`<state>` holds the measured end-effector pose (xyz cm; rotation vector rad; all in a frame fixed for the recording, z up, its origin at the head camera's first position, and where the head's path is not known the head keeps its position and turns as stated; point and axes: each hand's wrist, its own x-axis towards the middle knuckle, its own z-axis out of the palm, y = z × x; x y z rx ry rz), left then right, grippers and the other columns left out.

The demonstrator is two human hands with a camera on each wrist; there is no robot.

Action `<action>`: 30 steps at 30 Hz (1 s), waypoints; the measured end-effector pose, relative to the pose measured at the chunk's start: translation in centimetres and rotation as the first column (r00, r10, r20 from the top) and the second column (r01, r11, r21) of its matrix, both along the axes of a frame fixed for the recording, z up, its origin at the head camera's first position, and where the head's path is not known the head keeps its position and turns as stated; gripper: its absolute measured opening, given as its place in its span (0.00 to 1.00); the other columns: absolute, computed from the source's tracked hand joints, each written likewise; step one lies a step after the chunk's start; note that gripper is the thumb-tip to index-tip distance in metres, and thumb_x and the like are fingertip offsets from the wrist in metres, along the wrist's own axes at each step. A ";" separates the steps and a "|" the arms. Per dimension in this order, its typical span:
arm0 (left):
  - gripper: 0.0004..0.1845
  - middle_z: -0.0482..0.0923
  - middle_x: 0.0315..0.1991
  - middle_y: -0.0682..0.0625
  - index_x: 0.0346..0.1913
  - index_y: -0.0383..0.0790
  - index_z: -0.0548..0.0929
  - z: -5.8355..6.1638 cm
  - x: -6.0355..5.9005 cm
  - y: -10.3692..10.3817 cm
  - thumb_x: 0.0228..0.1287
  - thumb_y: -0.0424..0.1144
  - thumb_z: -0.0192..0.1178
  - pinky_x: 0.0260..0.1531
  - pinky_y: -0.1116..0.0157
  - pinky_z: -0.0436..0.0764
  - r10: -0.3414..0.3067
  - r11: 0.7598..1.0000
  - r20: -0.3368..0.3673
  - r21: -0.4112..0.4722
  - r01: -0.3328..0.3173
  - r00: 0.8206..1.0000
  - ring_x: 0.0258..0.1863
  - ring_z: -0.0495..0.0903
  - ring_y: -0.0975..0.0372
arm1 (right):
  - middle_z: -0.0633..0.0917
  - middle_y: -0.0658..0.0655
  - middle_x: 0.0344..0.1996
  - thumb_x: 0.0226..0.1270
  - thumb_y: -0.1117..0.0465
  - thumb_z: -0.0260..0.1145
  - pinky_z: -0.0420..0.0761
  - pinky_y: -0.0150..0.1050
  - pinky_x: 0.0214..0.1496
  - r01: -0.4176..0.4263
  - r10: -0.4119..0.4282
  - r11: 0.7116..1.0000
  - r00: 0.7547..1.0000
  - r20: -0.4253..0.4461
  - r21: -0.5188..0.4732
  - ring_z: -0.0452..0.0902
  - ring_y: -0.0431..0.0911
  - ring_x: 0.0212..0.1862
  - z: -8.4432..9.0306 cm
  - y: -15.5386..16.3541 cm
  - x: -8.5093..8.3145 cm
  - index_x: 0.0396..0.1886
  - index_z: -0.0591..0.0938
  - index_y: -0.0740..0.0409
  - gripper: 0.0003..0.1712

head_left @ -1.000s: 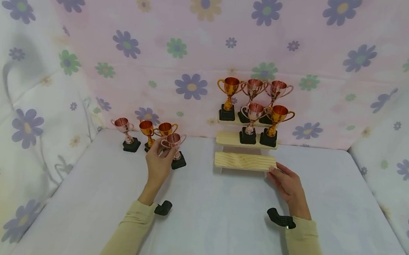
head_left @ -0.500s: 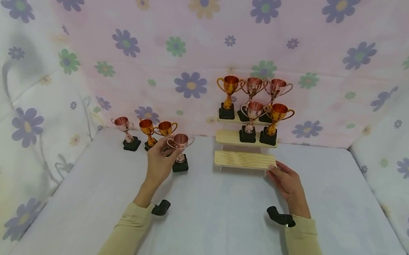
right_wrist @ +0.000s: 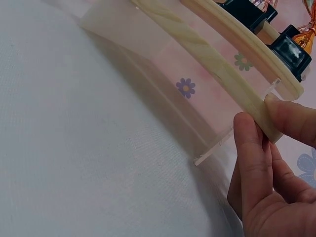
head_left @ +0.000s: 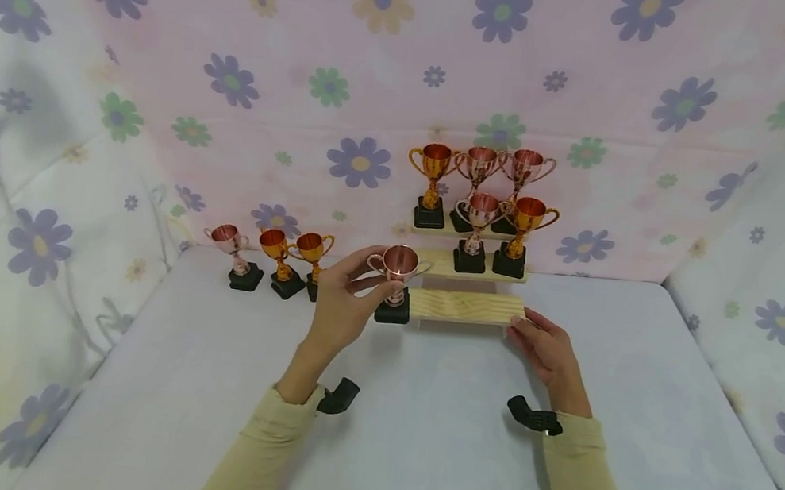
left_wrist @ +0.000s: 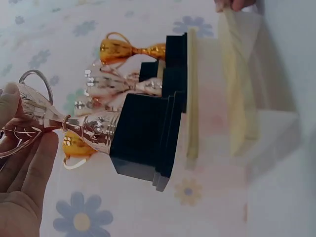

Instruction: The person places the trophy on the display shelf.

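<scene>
My left hand (head_left: 346, 304) holds a rose-gold trophy cup (head_left: 401, 266) by its bowl, black base (left_wrist: 143, 136) downward, just left of the tiered wooden stand's lowest step (head_left: 465, 307). In the left wrist view the thumb and fingers grip the bowl. My right hand (head_left: 548, 353) pinches the right end of that lowest step, thumb (right_wrist: 291, 118) on top and fingers below. On the middle step stand a rose-gold trophy (head_left: 482, 210) and a gold trophy (head_left: 529, 215). The top step bears a gold trophy (head_left: 435, 170) and two rose-gold ones, their lower parts partly hidden.
On the table's left stand a rose-gold trophy (head_left: 229, 241) and two gold trophies (head_left: 273, 247), one partly hidden behind my left hand. A flowered cloth (head_left: 277, 41) hangs behind and at both sides. The white table (head_left: 431, 425) stretches in front of the stand.
My left hand has carried the rose-gold trophy from beside the left-hand group rightward to the stand, and the cup has come upright. My right hand keeps its hold on the step.
</scene>
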<state>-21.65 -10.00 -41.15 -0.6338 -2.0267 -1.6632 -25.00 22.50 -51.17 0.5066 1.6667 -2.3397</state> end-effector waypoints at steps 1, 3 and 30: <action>0.24 0.83 0.47 0.36 0.59 0.28 0.81 0.3 -0.1 0.4 0.59 0.25 0.72 0.48 0.64 0.87 0.002 1.000 -0.006 0.005 -0.001 1.000 0.46 0.86 0.49 | 0.79 0.49 0.47 0.75 0.67 0.62 0.85 0.28 0.53 0.001 -0.001 1.000 1.000 0.000 -0.003 0.83 0.34 0.43 0.0 0.0 0.0 0.80 0.56 0.65 0.40; 0.23 0.84 0.45 0.37 0.58 0.29 0.82 0.6 -0.5 1.1 0.59 0.26 0.72 0.47 0.63 0.88 0.005 1.000 -0.019 0.019 -0.004 1.000 0.44 0.86 0.50 | 0.79 0.49 0.47 0.75 0.67 0.63 0.85 0.29 0.53 0.001 -0.001 1.000 1.000 0.000 -0.007 0.83 0.34 0.43 0.0 -0.1 -0.1 0.80 0.56 0.65 0.40; 0.23 0.81 0.49 0.37 0.62 0.33 0.79 0.0 -9.4 4.7 0.66 0.33 0.69 0.51 0.59 0.88 -0.087 0.994 0.156 0.082 0.074 0.984 0.52 0.84 0.49 | 0.74 0.56 0.61 0.77 0.66 0.61 0.84 0.28 0.55 -0.006 0.006 1.000 1.000 0.013 0.026 0.82 0.35 0.47 0.1 -0.1 0.0 0.81 0.56 0.63 0.38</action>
